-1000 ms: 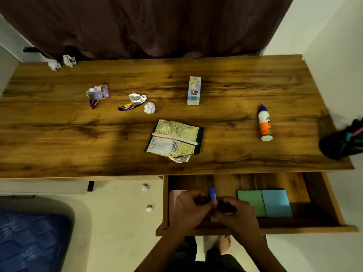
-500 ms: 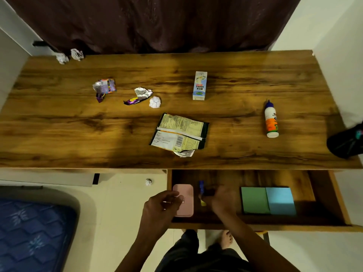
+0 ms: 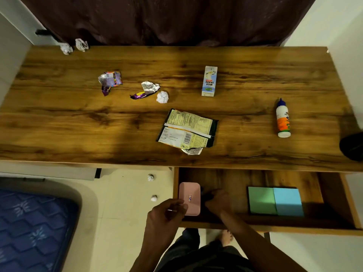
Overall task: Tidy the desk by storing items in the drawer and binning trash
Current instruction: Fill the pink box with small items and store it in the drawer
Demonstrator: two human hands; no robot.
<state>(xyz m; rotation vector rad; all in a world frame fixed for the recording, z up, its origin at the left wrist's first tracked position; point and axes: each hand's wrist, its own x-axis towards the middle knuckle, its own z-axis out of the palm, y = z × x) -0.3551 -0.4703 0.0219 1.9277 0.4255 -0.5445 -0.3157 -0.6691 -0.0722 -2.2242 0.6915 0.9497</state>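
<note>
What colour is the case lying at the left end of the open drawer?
The case is pale pink with a small label on its lid, seen in the head view.

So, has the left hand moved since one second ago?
Yes. The left hand moved left: earlier it covered the pink case, now it is at the case's near-left corner, by the left wall of the drawer.

Arms: both bare, no sleeves showing.
Left hand (image 3: 167, 214): bare, no glove, no ring that shows.
Right hand (image 3: 217, 203): bare, no glove.
Legs: dark trousers (image 3: 196, 252).
Foot (image 3: 227, 236): bare, no shoe.
</note>
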